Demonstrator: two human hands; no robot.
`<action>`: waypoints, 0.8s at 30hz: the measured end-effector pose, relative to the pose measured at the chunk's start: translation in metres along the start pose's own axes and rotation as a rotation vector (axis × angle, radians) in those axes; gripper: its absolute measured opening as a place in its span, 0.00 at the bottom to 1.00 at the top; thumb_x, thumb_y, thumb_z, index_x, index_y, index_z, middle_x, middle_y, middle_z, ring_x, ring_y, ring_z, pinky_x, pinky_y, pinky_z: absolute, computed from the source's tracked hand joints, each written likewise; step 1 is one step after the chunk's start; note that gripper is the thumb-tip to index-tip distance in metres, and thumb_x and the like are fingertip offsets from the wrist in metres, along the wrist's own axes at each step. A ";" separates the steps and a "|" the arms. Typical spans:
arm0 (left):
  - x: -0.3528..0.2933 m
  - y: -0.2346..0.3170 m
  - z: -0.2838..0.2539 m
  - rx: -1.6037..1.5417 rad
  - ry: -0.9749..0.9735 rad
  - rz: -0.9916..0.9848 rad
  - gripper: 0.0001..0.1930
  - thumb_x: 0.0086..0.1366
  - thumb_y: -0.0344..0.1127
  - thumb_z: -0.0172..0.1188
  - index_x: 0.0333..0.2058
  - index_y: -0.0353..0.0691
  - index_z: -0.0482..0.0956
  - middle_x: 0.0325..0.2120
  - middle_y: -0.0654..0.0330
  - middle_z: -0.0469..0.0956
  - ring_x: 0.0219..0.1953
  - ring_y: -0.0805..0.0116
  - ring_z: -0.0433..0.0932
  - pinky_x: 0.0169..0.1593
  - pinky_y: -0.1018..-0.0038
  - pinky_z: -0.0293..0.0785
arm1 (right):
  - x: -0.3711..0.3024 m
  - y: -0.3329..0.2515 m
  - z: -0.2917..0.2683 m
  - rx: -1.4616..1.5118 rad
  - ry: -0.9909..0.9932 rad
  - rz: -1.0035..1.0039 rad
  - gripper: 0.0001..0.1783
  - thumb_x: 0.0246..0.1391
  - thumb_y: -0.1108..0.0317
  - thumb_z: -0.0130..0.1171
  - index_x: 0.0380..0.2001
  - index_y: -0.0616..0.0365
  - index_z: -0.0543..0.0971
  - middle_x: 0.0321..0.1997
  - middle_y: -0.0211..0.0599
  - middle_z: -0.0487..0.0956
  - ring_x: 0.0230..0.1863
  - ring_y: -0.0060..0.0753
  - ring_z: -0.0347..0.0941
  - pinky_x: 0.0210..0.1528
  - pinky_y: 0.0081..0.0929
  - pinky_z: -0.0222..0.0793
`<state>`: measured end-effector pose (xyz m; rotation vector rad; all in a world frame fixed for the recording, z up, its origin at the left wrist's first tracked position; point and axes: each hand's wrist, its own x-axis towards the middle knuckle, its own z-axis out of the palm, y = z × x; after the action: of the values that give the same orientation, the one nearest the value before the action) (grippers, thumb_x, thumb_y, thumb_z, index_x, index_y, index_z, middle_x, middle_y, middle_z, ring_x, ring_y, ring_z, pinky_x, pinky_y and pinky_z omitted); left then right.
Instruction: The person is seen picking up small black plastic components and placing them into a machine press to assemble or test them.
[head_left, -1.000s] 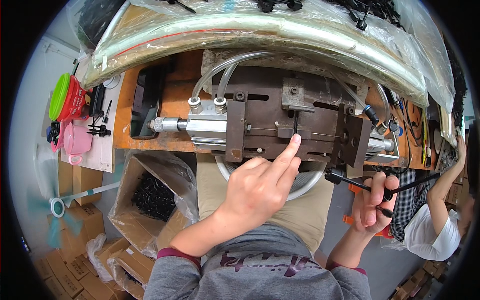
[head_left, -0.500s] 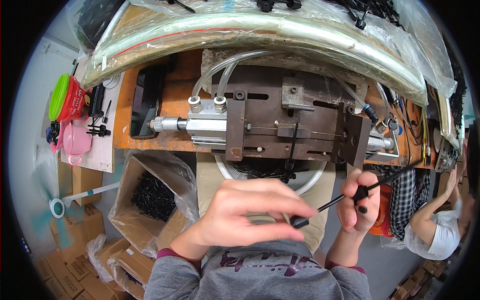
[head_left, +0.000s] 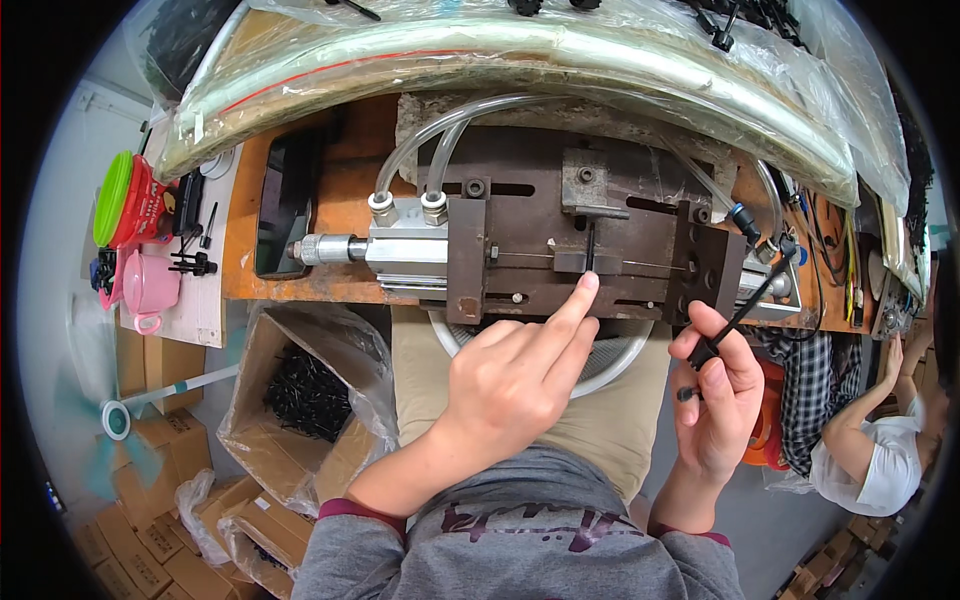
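My left hand [head_left: 515, 385] reaches forward, its index finger stretched out and its tip on the lower end of a thin black rod [head_left: 590, 240]. That rod lies across the small metal block [head_left: 570, 263] at the middle of a dark steel fixture [head_left: 530, 215]; whatever part is under the finger is hidden. The other left fingers are partly bent, with no object visible in them. To the right, my right hand [head_left: 722, 395] grips a black plastic rod with a collar [head_left: 704, 352], which slants up and to the right. A small black knob [head_left: 686, 394] shows by its fingers.
Pneumatic cylinders [head_left: 408, 250] with clear hoses flank the fixture. Below it sits a white-rimmed basket [head_left: 625, 365]. A carton [head_left: 245, 400] of black parts stands at the left, near a pink cup [head_left: 152, 282]. Another person [head_left: 865, 460] is at the right.
My left hand has let go of the rod's end and moved forward to the rod in the fixture. My right hand has tilted its rod steeper. The fixture rod's lower end no longer shows.
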<state>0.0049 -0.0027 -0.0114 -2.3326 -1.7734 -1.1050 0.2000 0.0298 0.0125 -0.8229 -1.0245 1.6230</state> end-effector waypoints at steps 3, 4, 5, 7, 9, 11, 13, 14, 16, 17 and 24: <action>0.006 0.001 0.000 0.035 -0.007 -0.002 0.13 0.45 0.30 0.71 0.33 0.38 0.84 0.49 0.59 0.81 0.20 0.74 0.75 0.25 0.79 0.69 | -0.001 -0.001 -0.002 -0.007 -0.029 0.023 0.25 0.59 0.71 0.58 0.57 0.76 0.70 0.38 0.48 0.80 0.15 0.09 0.59 0.17 0.08 0.53; 0.006 0.001 -0.001 0.037 -0.009 0.001 0.13 0.45 0.30 0.71 0.33 0.38 0.84 0.49 0.59 0.81 0.20 0.74 0.75 0.25 0.79 0.69 | -0.002 -0.001 -0.002 0.016 -0.033 0.035 0.25 0.59 0.71 0.58 0.57 0.76 0.69 0.37 0.48 0.80 0.15 0.09 0.58 0.17 0.08 0.52; 0.007 0.001 -0.001 0.039 -0.011 0.005 0.13 0.45 0.30 0.71 0.33 0.39 0.84 0.49 0.59 0.81 0.19 0.74 0.74 0.25 0.79 0.69 | -0.003 -0.001 -0.002 0.038 -0.036 0.046 0.26 0.59 0.71 0.58 0.57 0.76 0.69 0.36 0.47 0.80 0.14 0.09 0.57 0.17 0.07 0.51; 0.006 0.000 -0.001 0.038 -0.009 0.007 0.13 0.44 0.30 0.71 0.33 0.39 0.84 0.49 0.59 0.81 0.19 0.74 0.74 0.24 0.79 0.68 | -0.003 -0.002 -0.001 0.034 -0.038 0.038 0.25 0.58 0.71 0.59 0.55 0.75 0.68 0.35 0.47 0.80 0.13 0.08 0.56 0.17 0.07 0.50; 0.006 0.000 -0.001 0.034 -0.020 0.005 0.14 0.44 0.31 0.72 0.33 0.39 0.84 0.49 0.59 0.81 0.19 0.74 0.74 0.24 0.79 0.68 | -0.001 -0.002 0.002 -0.021 -0.035 -0.003 0.24 0.58 0.71 0.59 0.53 0.74 0.68 0.34 0.47 0.80 0.12 0.08 0.55 0.17 0.06 0.50; 0.007 -0.001 -0.002 0.025 -0.042 -0.002 0.15 0.45 0.31 0.72 0.34 0.38 0.84 0.48 0.59 0.81 0.21 0.74 0.76 0.24 0.80 0.68 | -0.003 -0.005 0.003 -0.075 0.017 0.029 0.20 0.54 0.76 0.61 0.48 0.70 0.69 0.33 0.45 0.81 0.15 0.09 0.61 0.19 0.07 0.55; 0.010 0.000 -0.011 -0.150 -0.029 -0.009 0.16 0.46 0.32 0.73 0.36 0.38 0.84 0.45 0.58 0.82 0.23 0.72 0.78 0.25 0.79 0.70 | -0.006 -0.005 0.007 -0.233 0.101 0.010 0.20 0.50 0.79 0.64 0.45 0.69 0.71 0.33 0.42 0.81 0.19 0.10 0.66 0.21 0.09 0.58; 0.012 0.000 -0.015 -0.238 -0.022 -0.014 0.16 0.46 0.32 0.73 0.37 0.38 0.84 0.44 0.57 0.83 0.25 0.72 0.80 0.26 0.79 0.71 | -0.008 -0.006 0.009 -0.338 0.159 0.007 0.19 0.47 0.81 0.67 0.43 0.68 0.73 0.32 0.39 0.81 0.21 0.11 0.68 0.22 0.10 0.60; 0.008 0.007 -0.017 -0.391 0.034 0.036 0.18 0.46 0.32 0.74 0.38 0.38 0.84 0.41 0.56 0.83 0.27 0.70 0.81 0.28 0.78 0.74 | -0.011 -0.005 0.012 -0.473 0.118 -0.026 0.16 0.45 0.80 0.69 0.38 0.67 0.75 0.29 0.34 0.79 0.21 0.09 0.66 0.23 0.09 0.58; 0.007 0.010 -0.016 -0.467 0.061 0.061 0.18 0.46 0.33 0.74 0.39 0.38 0.84 0.40 0.56 0.83 0.29 0.69 0.82 0.29 0.78 0.76 | -0.012 -0.004 0.014 -0.540 0.096 -0.042 0.15 0.44 0.80 0.70 0.36 0.67 0.76 0.28 0.31 0.78 0.21 0.09 0.65 0.23 0.09 0.58; 0.003 0.007 -0.018 -0.479 0.034 0.028 0.19 0.44 0.25 0.71 0.39 0.34 0.84 0.35 0.56 0.82 0.32 0.63 0.82 0.34 0.73 0.80 | -0.002 -0.002 0.012 -0.629 -0.139 -0.118 0.16 0.44 0.77 0.68 0.39 0.69 0.79 0.26 0.30 0.76 0.25 0.12 0.66 0.28 0.12 0.58</action>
<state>0.0018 -0.0095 0.0062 -2.5439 -1.5968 -1.7143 0.1903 0.0253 0.0193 -1.0406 -1.6926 1.2748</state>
